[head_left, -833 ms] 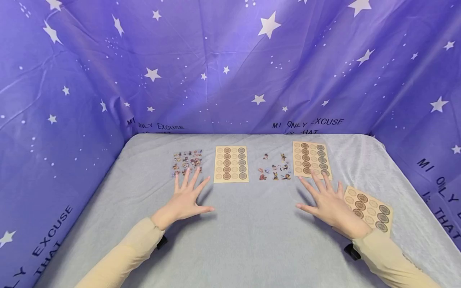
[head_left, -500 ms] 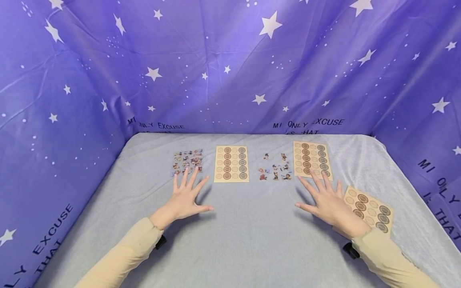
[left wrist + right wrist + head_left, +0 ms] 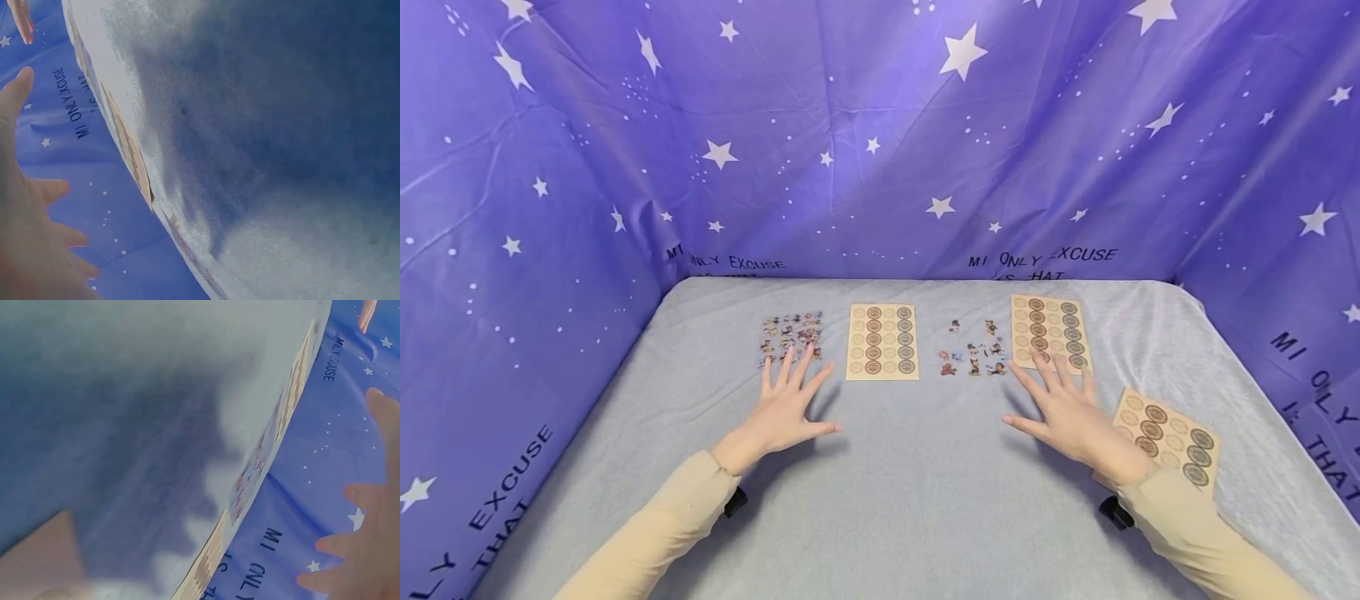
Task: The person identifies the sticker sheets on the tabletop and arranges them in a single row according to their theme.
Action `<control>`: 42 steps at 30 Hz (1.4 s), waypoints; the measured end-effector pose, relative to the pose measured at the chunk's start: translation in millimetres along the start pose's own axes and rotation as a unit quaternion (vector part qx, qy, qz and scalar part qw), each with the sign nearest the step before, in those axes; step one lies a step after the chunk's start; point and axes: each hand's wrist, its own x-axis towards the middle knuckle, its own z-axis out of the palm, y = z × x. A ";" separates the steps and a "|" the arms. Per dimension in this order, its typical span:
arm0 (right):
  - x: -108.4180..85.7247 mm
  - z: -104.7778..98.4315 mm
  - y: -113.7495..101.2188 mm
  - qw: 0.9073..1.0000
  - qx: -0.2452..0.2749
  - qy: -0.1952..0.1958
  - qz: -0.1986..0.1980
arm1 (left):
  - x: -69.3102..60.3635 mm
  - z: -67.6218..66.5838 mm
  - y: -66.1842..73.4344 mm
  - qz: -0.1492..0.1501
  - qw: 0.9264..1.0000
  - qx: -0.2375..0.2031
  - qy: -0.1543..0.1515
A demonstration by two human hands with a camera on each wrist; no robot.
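Observation:
Fingers spread and straight, the left hand [image 3: 778, 414] hovers over the cloth, its fingertips in front of a clear sheet of small cartoon stickers [image 3: 791, 331]. The right hand [image 3: 1071, 414] is spread too, held above the cloth, with fingertips overlapping the lower edge of a beige sheet of round stickers [image 3: 1036, 321]. Neither hand holds anything. Between the hands, farther back, lie another beige sheet [image 3: 882, 342] and a sparser cartoon sticker sheet [image 3: 973, 358]. A third, tilted beige sheet [image 3: 1180, 433] is partly hidden by the right wrist.
Pale grey-blue cloth covers the table [image 3: 910, 500]. A purple curtain [image 3: 827, 167] with white stars and lettering surrounds its back and sides. Black wrist devices show under both sleeves.
The right hand has shifted a little to the left, uncovering more of the tilted beige sheet. The left hand has barely moved.

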 end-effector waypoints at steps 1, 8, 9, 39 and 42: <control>1.8 -0.4 -1.5 1.000 0.002 -0.001 -0.002 | 0.5 -0.7 -0.3 0.000 1.000 -0.003 0.001; 17.2 -1.8 -12.1 0.999 0.029 -0.007 -0.013 | 6.9 -3.7 -2.4 -0.003 1.000 -0.020 0.006; 19.7 -1.7 -13.5 0.999 0.032 -0.008 -0.015 | 7.9 -3.8 -2.9 -0.002 1.000 -0.023 0.008; 86.9 11.3 -40.4 0.987 0.156 -0.001 -0.031 | 49.0 -1.1 -11.5 -0.001 0.984 -0.162 0.075; 93.2 13.7 -43.0 0.984 0.177 -0.001 -0.030 | 54.4 0.9 -11.7 -0.009 0.980 -0.182 0.076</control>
